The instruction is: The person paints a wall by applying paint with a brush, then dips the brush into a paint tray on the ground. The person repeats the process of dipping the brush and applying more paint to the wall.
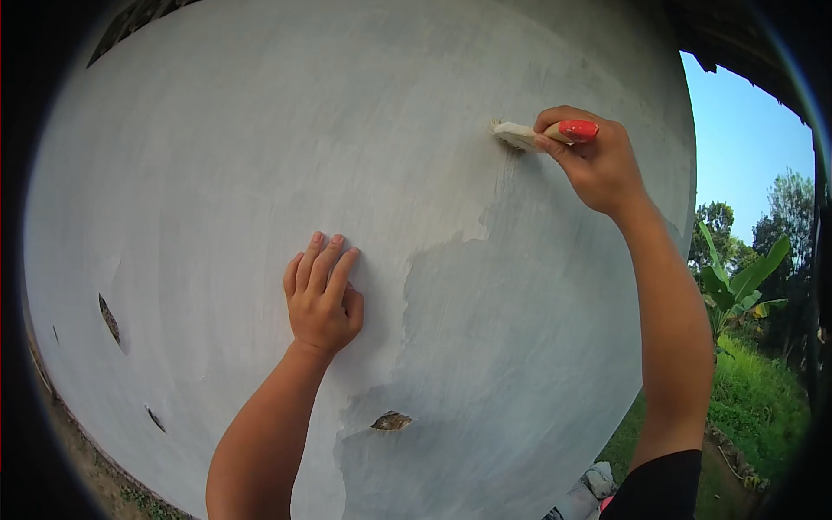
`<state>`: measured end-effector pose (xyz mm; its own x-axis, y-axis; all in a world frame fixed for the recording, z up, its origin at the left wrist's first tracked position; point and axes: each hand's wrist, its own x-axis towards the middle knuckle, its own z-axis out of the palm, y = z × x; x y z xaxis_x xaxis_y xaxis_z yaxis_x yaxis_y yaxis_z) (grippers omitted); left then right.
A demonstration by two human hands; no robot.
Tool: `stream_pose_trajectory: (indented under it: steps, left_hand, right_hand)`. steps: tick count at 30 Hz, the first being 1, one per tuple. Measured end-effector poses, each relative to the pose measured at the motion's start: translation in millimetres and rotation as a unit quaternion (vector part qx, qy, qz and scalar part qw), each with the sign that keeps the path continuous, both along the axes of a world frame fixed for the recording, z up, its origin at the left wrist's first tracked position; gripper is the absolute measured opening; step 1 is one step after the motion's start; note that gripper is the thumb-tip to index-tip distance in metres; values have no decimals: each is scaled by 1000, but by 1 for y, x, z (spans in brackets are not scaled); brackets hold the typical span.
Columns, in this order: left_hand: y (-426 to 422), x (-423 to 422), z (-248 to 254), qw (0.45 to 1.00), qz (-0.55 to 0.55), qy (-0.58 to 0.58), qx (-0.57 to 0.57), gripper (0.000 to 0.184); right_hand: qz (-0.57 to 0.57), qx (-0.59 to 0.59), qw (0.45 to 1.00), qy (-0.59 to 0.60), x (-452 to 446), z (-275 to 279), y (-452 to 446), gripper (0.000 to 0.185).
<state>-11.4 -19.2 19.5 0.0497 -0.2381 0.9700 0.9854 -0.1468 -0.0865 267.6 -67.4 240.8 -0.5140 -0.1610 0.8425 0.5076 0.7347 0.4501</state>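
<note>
My right hand grips a paintbrush by its pale handle with a red end. Its bristles, coated in whitish paint, press against the wall in the upper right. A lighter coat covers the wall's left and upper parts, and a darker grey patch with a ragged edge lies below the brush. My left hand rests on the lighter part with its fingers stretched out, holding nothing. It is to the left of the patch's edge.
A chipped hole shows low in the wall, with another gash at the left. Past the wall's right edge are a banana plant, grass and trees. Pale objects lie at the wall's lower right.
</note>
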Motion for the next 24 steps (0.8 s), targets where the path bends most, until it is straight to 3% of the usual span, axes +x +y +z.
stream_pose_trajectory:
  steps: [3,5,10,13,15,16,18,21,24]
  left_hand:
    - [1,0,0,1000,-8,0,12,45]
    - [2,-2,-3,1000,-11,2,6,45]
    - [1,-1,1,1000,-12,-10,9,44]
    - [1,-1,-1,1000,-15,-5,4,43]
    - [3,-1,0,1000,-13,-6,14,43]
    - [3,-1,0,1000,-16,-7,17,43]
    - [3,-1,0,1000,-17,-10,15,43]
    - [3,1,0,1000,-22,-18,12,43]
    - [2,1,1,999,-23,-25,6,42]
  right_hand:
    - [45,-41,997,49,0,3,-6,10]
    - [35,50,995,73,2,7,3,10]
    - [-67,-26,997,4,-8,3,-7,10]
    - [22,-70,996,58,-10,4,-14,9]
    - [-8,8,999,31,-10,-3,-1,9]
    - [-29,-16,999,42,-10,-19,2,10]
    - [-87,57,994,-45,-18,-62,-5,8]
    - [-97,-14,977,-189,-20,-117,-27,10]
    - [-61,-122,981,-136,-11,-107,-31,11]
